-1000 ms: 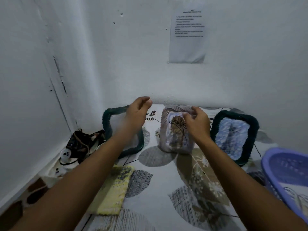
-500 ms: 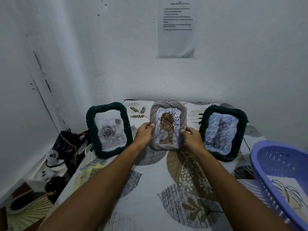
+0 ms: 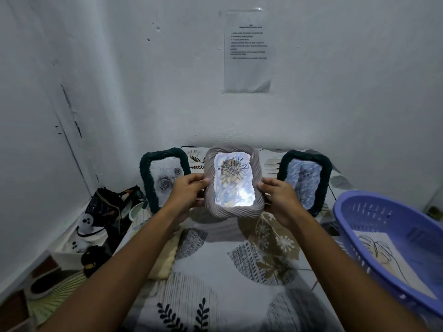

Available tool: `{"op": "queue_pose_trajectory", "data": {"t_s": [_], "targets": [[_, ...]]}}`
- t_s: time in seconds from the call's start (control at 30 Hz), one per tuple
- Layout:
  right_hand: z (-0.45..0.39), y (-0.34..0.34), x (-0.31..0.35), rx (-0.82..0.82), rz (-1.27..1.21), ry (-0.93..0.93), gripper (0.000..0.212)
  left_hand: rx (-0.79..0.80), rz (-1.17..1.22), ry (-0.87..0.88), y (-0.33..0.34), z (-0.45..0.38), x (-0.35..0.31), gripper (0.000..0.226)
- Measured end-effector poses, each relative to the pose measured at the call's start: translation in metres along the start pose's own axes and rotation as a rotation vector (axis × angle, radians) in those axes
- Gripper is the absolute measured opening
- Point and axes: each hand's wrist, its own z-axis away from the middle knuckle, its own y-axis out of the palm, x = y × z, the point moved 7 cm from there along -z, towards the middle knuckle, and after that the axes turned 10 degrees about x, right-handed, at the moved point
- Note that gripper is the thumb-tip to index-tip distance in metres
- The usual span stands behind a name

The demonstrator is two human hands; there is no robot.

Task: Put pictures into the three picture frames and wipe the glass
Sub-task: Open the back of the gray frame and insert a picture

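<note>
The grey picture frame (image 3: 233, 182) is held up above the patterned bench (image 3: 215, 271), tilted back toward the viewer, with glare on the lower part of its glass. The left hand (image 3: 187, 192) grips its left edge, fingers (image 3: 200, 181) curled over the ribbed rim. The right hand (image 3: 279, 197) grips the right edge the same way. A leaf drawing shows behind the glass.

Just beyond the left hand, a dark green frame (image 3: 163, 178) with a rose picture stands upright, partly hidden by that hand. Just beyond the right hand, a second dark green frame (image 3: 304, 180) with a bluish picture stands tilted back. Both stand near the white wall (image 3: 191, 92) that closes off the far edge of the bench, leaving little room behind the held frame.

Below and between the forearms, the bench surface is open. A yellowish cloth (image 3: 165, 259) lies under the left forearm. Right of the right forearm, a purple basket (image 3: 374, 212) with a leaf print inside sits at the bench's right edge. Left of the left forearm, past the bench edge, a dark bag (image 3: 110, 204) and small white items crowd the corner. A printed sheet (image 3: 247, 51) is taped to the wall above.
</note>
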Motion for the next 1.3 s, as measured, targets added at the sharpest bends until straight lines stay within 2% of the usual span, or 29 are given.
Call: {"op": "queue_pose_trajectory", "data": {"t_s": [0.3, 0.57, 0.63, 0.7, 0.77, 0.87, 0.93, 1.07, 1.2, 1.3], "targets": [[0.074, 0.009, -0.028, 0.141, -0.175, 0.076, 0.011, 0.032, 0.059, -0.052, 0.002, 0.072, 0.015, 0.011], [0.102, 0.014, -0.053, 0.14, -0.285, 0.125, 0.015, 0.014, 0.122, -0.11, 0.001, 0.099, 0.041, 0.011], [0.103, 0.016, -0.05, 0.135, -0.29, 0.103, 0.015, -0.018, 0.059, -0.088, -0.002, 0.099, 0.039, 0.021], [0.103, 0.018, -0.045, 0.126, -0.257, 0.064, 0.015, -0.106, -0.16, 0.017, -0.006, 0.098, 0.026, 0.035], [0.103, 0.021, -0.039, 0.101, -0.174, 0.005, 0.015, -0.203, -0.418, 0.199, -0.001, 0.104, 0.0, 0.037], [0.105, 0.027, -0.027, 0.024, -0.022, -0.126, 0.013, -0.121, -0.47, 0.353, 0.031, 0.109, -0.034, 0.022], [0.11, 0.035, -0.016, -0.051, 0.112, -0.252, 0.014, -0.06, -0.434, 0.332, 0.051, 0.108, -0.044, 0.017], [0.127, 0.057, 0.006, -0.184, 0.523, -0.49, 0.019, -0.09, -0.334, 0.256, 0.064, 0.101, -0.039, 0.026], [0.135, 0.066, 0.013, -0.299, 0.916, -0.597, 0.021, -0.091, -0.121, 0.168, 0.063, 0.099, -0.03, 0.025], [0.135, 0.073, 0.019, -0.254, 1.047, -0.592, 0.027, -0.053, -0.01, 0.115, 0.06, 0.098, -0.028, 0.01]]}}
